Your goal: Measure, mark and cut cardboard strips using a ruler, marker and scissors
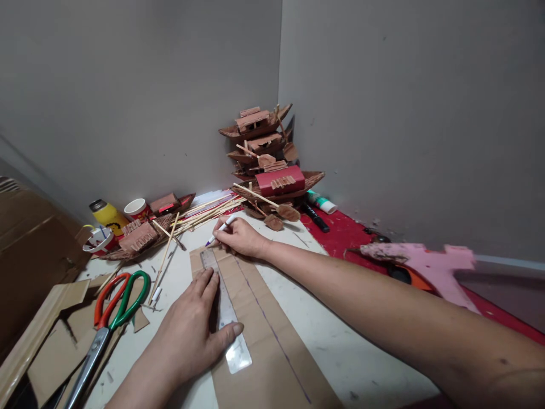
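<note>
My left hand (193, 318) lies over a clear ruler (227, 315), its fingers spread and its thumb pressing down on it. The ruler rests on a long strip of brown cardboard (272, 301), which has a purple line drawn lengthwise to the ruler's right. Pinched in my right hand (242, 236) is a white marker pen (225, 222). Its purple tip is at the strip's far end, close to the ruler's far end; I cannot tell whether it touches the cardboard.
Scissors (102, 324) with red and green handles lie left on cardboard scraps (59, 346). Ahead are stacked model boats (281, 180) and thin wooden sticks (204, 216). Back left stand a yellow bottle (106, 215) and cups (136, 208). A pink glue gun (419, 262) lies right.
</note>
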Action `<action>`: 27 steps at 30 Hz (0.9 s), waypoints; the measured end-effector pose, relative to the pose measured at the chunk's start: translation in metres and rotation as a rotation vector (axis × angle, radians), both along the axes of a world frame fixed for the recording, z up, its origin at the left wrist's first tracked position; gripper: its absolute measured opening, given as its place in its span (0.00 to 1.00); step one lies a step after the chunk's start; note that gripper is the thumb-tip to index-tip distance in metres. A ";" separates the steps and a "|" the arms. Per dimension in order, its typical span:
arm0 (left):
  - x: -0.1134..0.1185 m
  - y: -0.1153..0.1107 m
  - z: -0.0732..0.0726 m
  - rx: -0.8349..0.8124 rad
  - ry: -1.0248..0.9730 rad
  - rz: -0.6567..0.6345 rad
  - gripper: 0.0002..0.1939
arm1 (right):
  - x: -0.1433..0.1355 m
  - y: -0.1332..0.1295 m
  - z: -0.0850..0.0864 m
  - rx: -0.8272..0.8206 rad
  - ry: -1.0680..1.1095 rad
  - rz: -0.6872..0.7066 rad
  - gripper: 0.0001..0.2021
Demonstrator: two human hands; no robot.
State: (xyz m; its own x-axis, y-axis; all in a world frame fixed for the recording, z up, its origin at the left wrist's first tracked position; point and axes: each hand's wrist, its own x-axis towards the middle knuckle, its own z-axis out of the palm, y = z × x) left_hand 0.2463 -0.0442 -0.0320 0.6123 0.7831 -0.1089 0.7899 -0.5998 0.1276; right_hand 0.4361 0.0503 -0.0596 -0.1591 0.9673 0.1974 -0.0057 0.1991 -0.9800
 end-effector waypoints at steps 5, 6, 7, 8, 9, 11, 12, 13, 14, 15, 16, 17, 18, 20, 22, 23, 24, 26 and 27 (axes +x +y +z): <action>-0.001 0.000 0.000 -0.003 0.001 -0.016 0.44 | -0.002 0.001 -0.003 0.038 -0.024 0.030 0.03; -0.002 0.000 0.000 0.000 -0.003 -0.019 0.44 | -0.002 0.001 -0.004 0.049 -0.031 0.034 0.03; -0.002 0.000 0.000 0.002 -0.006 -0.019 0.44 | -0.002 0.002 -0.004 0.061 -0.038 0.036 0.03; -0.002 0.000 0.000 0.002 -0.006 -0.019 0.44 | -0.002 0.002 -0.005 0.072 -0.045 0.038 0.03; -0.002 0.000 -0.001 0.002 -0.005 -0.020 0.44 | -0.002 0.003 -0.006 0.082 -0.052 0.038 0.03; -0.002 0.000 -0.002 0.003 -0.002 -0.021 0.44 | -0.002 0.003 -0.007 0.100 -0.065 0.038 0.03; -0.002 0.000 -0.002 0.004 0.000 -0.020 0.44 | -0.002 0.003 -0.008 0.107 -0.071 0.038 0.03; -0.002 0.000 -0.002 0.004 0.002 -0.019 0.44 | -0.002 0.004 -0.008 0.114 -0.076 0.036 0.03; -0.002 0.000 -0.002 0.004 0.004 -0.018 0.45 | -0.002 0.004 -0.009 0.119 -0.082 0.035 0.03; -0.002 0.000 -0.002 0.002 0.007 -0.016 0.45 | -0.002 0.004 -0.009 0.123 -0.087 0.034 0.03; -0.002 0.000 -0.001 0.000 0.011 -0.014 0.44 | -0.002 0.004 -0.009 0.127 -0.092 0.032 0.03; -0.001 0.000 -0.001 -0.002 0.014 -0.013 0.44 | -0.002 0.004 -0.009 0.131 -0.097 0.031 0.03; -0.001 0.000 0.000 -0.003 0.016 -0.013 0.44 | -0.002 0.004 -0.008 0.133 -0.102 0.031 0.03; 0.000 0.000 0.001 -0.006 0.022 -0.014 0.44 | -0.002 0.004 -0.007 0.137 -0.112 0.031 0.04; 0.001 0.000 0.001 -0.013 0.029 -0.011 0.44 | -0.002 0.004 -0.006 0.139 -0.124 0.032 0.04; 0.001 0.000 0.002 -0.017 0.034 -0.009 0.44 | -0.002 0.004 -0.005 0.140 -0.129 0.031 0.04; 0.001 0.000 0.002 -0.019 0.039 -0.007 0.44 | -0.001 0.003 -0.004 0.141 -0.135 0.028 0.05; 0.001 0.000 0.002 -0.021 0.046 -0.002 0.44 | 0.000 0.003 -0.002 0.145 -0.147 0.018 0.05; 0.001 0.000 0.002 -0.021 0.047 -0.003 0.44 | 0.001 0.003 -0.001 0.148 -0.153 0.012 0.05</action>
State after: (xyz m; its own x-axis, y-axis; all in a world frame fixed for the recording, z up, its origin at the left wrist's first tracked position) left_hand 0.2477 -0.0442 -0.0300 0.6088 0.7783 -0.1537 0.7932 -0.6002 0.1027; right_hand 0.4369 0.0537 -0.0609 -0.2099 0.9272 0.3101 0.1377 0.3421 -0.9295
